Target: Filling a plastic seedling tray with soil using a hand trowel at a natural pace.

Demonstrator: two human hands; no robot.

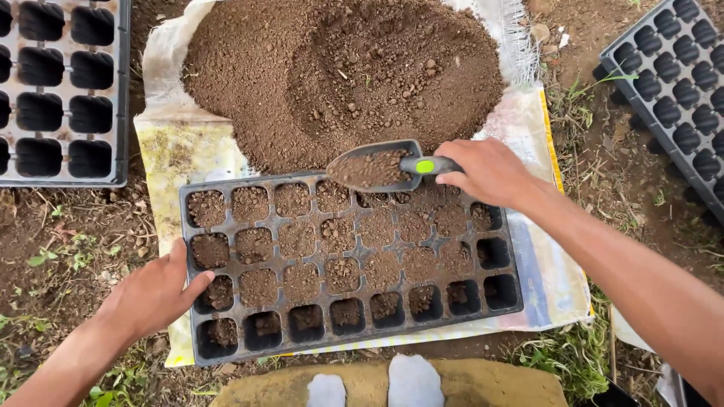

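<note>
A black seedling tray (186, 226) lies on a pale woven sheet (181, 147); most of its cells hold brown soil, while the near row and right-hand cells are only partly filled. My left hand (154, 294) rests flat against the tray's left edge. My right hand (486, 172) grips the grey handle of a small trowel (375, 167), whose scoop carries soil and hovers over the tray's far edge. A big heap of loose brown soil (339, 71) sits on the sheet just beyond the trowel.
An empty black cell tray (60, 90) lies at the far left and another (675, 90) at the far right. Bare earth with weeds and grass surrounds the sheet. A tan block (490, 384) with my two white toe tips (411, 383) is at the near edge.
</note>
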